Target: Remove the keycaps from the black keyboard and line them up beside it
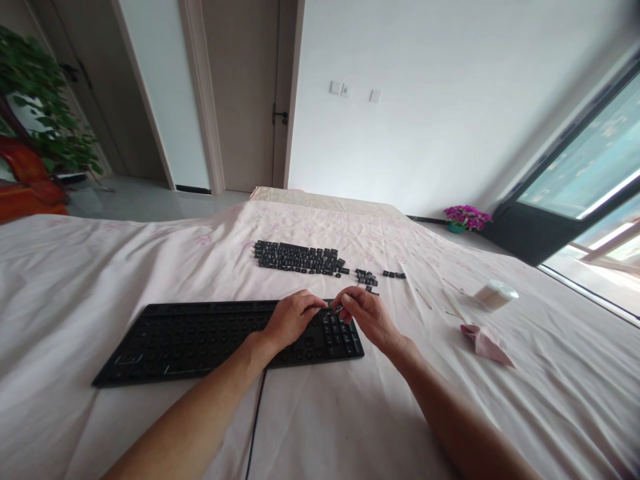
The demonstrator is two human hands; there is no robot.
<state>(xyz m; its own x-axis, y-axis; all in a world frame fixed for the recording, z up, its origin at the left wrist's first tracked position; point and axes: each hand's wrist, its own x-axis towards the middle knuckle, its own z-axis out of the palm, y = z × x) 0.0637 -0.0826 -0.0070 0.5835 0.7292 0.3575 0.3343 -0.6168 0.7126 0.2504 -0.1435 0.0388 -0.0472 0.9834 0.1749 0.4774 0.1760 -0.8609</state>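
Left hand: we see our left hand resting over the right part of the black keyboard, fingers curled, fingertips meeting the right hand's above the keys.
Right hand: our right hand sits just beside the left, at the keyboard's far right end, fingers bent inward.
Grip, left: pinched at the fingertips on something small and dark; we cannot tell what it is.
Grip, right: pinched likewise around a thin small piece between both hands; too small for us to name.
Keyboard: lies flat on the bed, on a pale pink sheet, most key places bare, keys remaining at its right end; its cable runs toward us.
Loose keycaps: a dense dark patch of keycaps lies beyond the keyboard, with smaller clusters to its right, well apart from our hands.
Right of the hands: thin sticks, a small round white container and a crumpled pink tissue on the sheet.
Room: a green plant at far left, a door ahead, purple flowers by the window.
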